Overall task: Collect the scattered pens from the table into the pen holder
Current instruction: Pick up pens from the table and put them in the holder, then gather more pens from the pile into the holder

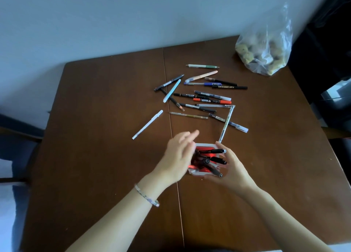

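Your two forearms come in from the near edge, the left one wearing a beaded bracelet at the wrist. Your left hand hangs blurred just beside the left side of the pen holder, fingers spread loosely and gripping nothing you can see. Your right hand cups the holder's right side, fingers wrapped against its wall and steadying it.

Inside the holder, which shows a pale rim and a red interior, sit several black pens, leaning toward the right with their ends sticking out over the rim by your right fingers.

Just beyond it, a clear pen points away from the holder's far right corner. A white pen lies alone to the left on the brown worktop. Farther out the rest of the pens are scattered in a loose heap: an orange marker, a light blue pen, a blue-capped pen, a black one with lettering, a peach pen, and a white-and-green pen lying farthest away.

At the far right corner stands a clear plastic bag holding lumpy greenish-brown pieces; what they are you cannot tell.
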Demonstrator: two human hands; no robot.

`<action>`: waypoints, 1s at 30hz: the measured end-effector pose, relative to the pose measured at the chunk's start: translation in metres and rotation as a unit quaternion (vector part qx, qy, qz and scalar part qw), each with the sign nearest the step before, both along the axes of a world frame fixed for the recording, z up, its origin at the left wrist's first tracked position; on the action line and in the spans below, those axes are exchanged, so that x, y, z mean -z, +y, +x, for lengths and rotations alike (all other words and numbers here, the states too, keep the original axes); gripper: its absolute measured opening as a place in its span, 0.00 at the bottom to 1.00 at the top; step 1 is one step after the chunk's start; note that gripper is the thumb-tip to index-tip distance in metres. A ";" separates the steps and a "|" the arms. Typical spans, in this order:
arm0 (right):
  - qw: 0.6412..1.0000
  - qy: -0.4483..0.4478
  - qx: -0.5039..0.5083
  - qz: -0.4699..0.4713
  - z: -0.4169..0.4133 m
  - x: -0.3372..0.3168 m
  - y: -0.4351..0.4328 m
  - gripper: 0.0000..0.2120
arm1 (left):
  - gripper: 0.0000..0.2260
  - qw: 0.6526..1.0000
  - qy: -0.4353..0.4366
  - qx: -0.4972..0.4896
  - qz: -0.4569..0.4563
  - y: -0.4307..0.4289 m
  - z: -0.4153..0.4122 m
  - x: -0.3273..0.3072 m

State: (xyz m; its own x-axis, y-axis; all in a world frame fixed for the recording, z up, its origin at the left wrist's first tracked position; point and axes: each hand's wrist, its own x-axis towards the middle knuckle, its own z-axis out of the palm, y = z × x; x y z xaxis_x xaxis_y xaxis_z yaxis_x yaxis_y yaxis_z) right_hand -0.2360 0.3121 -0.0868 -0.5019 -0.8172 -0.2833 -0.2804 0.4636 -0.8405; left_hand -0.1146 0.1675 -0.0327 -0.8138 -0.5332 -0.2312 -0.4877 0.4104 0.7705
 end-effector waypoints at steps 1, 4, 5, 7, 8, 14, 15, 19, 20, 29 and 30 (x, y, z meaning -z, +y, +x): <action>1.000 0.008 -0.008 0.002 0.000 -0.001 -0.004 0.45 | 0.17 0.999 0.021 -0.045 0.000 -0.014 0.001 0.002; 0.999 0.018 -0.034 0.016 -0.003 -0.005 -0.018 0.45 | 0.16 0.986 -0.047 -0.152 -0.053 -0.069 0.009 0.025; 0.999 0.018 -0.038 0.017 -0.005 -0.005 -0.023 0.45 | 0.17 0.978 -0.093 -0.170 -0.073 -0.087 0.013 0.034; 0.999 0.013 -0.043 0.015 -0.008 -0.005 -0.029 0.44 | 0.18 0.963 -0.161 -0.185 -0.111 -0.115 0.016 0.051; 0.999 0.008 -0.044 0.016 -0.010 -0.005 -0.031 0.44 | 0.18 0.957 -0.183 -0.180 -0.133 -0.125 0.015 0.057; 0.998 0.001 -0.055 0.012 -0.015 -0.006 -0.033 0.43 | 0.12 0.942 -0.238 -0.120 -0.202 -0.149 0.009 0.082; 0.998 0.000 -0.055 0.010 -0.015 -0.006 -0.033 0.43 | 0.09 0.944 -0.239 -0.096 -0.208 -0.149 0.008 0.084; 0.999 0.000 -0.054 0.010 -0.016 -0.003 -0.033 0.43 | 0.07 0.958 -0.177 0.032 -0.224 -0.140 -0.005 0.082; 0.999 0.000 -0.053 0.012 -0.015 -0.003 -0.033 0.43 | 0.08 0.961 -0.142 0.069 -0.229 -0.136 -0.012 0.079; 0.998 0.001 -0.056 0.023 -0.014 -0.003 -0.032 0.43 | 0.10 0.970 -0.096 0.119 -0.188 -0.136 -0.086 0.088; 0.998 -0.001 -0.054 0.024 -0.014 -0.003 -0.032 0.43 | 0.09 0.966 -0.112 0.125 -0.195 -0.134 -0.087 0.090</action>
